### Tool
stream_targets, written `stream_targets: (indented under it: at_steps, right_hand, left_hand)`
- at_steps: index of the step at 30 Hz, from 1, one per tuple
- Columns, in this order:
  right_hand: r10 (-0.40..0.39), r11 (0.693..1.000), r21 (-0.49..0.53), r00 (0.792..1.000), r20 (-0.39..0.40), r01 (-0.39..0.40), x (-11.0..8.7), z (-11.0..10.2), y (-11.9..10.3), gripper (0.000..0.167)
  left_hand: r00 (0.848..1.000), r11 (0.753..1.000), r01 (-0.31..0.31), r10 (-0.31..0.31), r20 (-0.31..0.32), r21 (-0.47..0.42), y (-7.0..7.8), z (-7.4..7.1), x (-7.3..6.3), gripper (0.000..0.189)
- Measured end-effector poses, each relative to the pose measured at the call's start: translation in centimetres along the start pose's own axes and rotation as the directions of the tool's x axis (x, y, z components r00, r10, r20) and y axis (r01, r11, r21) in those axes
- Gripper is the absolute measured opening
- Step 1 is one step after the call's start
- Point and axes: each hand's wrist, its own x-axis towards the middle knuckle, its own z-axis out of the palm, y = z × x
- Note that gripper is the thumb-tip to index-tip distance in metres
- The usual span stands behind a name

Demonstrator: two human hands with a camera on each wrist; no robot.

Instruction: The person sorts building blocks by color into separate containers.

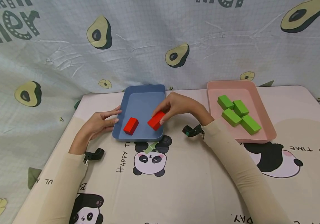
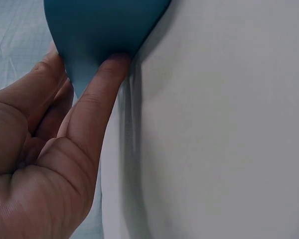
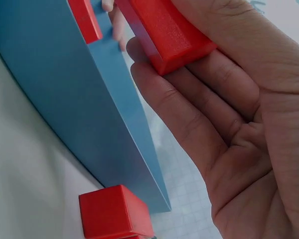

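My right hand (image 1: 175, 105) pinches a red block (image 1: 156, 121) between thumb and fingers, over the right side of the blue tray (image 1: 140, 99). Inside that tray, near its front left, lies another red block (image 1: 130, 126). At the tray's left rim, my left hand (image 1: 98, 123) holds on, its fingertips over the edge; the left wrist view shows one finger (image 2: 94, 99) against the outer wall. Beside the tray's outer wall, the right wrist view shows a further red block (image 3: 114, 213), with a bit of red below it; the right hand hides this spot from the head view.
A pink tray (image 1: 266, 130) stands to the right with several green blocks (image 1: 231, 117) in it. The right forearm passes before its front left corner. A cloth with panda prints covers the table (image 1: 193, 186); an avocado-print sheet (image 1: 137, 40) hangs behind.
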Motion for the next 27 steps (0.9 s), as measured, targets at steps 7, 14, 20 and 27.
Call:
stream_targets:
  at_steps: [7, 14, 20, 27]
  right_hand:
    - [-0.003, 1.000, 0.002, 1.000, -0.004, 0.003, 0.4, 0.6, 0.3, 0.039]
    - [-0.024, 0.999, -0.028, 1.000, 0.001, 0.024, 1.3, 1.1, 0.5, 0.039]
    - [-0.046, 0.997, -0.058, 0.999, 0.005, 0.046, 1.8, 1.3, 0.4, 0.040]
    - [-0.042, 0.997, -0.063, 0.999, 0.016, 0.043, 2.4, 1.2, 0.0, 0.040]
  left_hand:
    - [1.000, 1.000, 0.013, -0.013, -0.009, -0.006, -0.2, 0.0, 0.2, 0.058]
    - [1.000, 1.000, 0.010, -0.010, -0.009, -0.006, -0.4, -0.1, 0.2, 0.058]
    - [1.000, 1.000, 0.005, -0.005, -0.010, -0.005, -0.4, -0.1, 0.1, 0.059]
    - [1.000, 1.000, 0.001, -0.001, -0.008, 0.001, -0.3, -0.1, 0.2, 0.059]
